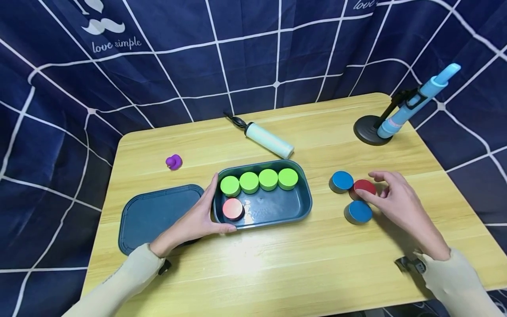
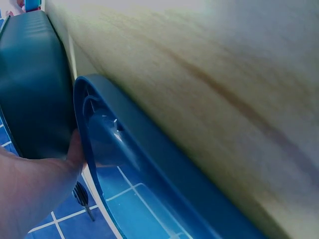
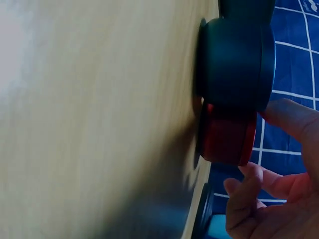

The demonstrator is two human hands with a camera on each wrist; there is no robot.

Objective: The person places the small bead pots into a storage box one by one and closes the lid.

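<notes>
Pale sleeves (image 1: 115, 281), head view: came in from the bottom edge, nearest the camera, over the wooden table (image 1: 277, 273).
Left hand (image 1: 199, 221): its grip held the left end of the blue tray (image 1: 273, 211), fingers at that end and thumb along the near rim.
Tray contents: four green cylinders (image 1: 249, 181) stood in a row along the far wall; one pinkish-red cylinder (image 1: 233, 208) stood in the near left corner.
Right hand (image 1: 398, 200): its thumb and fingers were around the red cylinder (image 1: 364, 186); I could not tell whether the grip pinched it.
Red cylinder's place: on the table, right of the tray, between the farther blue cylinder (image 1: 341, 181) and the nearer blue cylinder (image 1: 358, 211).
Flat lid (image 1: 158, 213): lay left of the tray, partly behind the left arm.
Back of the table: a purple duck (image 1: 174, 162), a pale pump (image 1: 271, 141) and, at the right, a light blue tube (image 1: 412, 108) on a black stand (image 1: 370, 130).
Tray wall, left wrist view: the left hand touched it, with the lid's rim just beside.
Red cylinder, right wrist view: it stood upright beside a blue one, thumb on one side, curled fingers on the other.
</notes>
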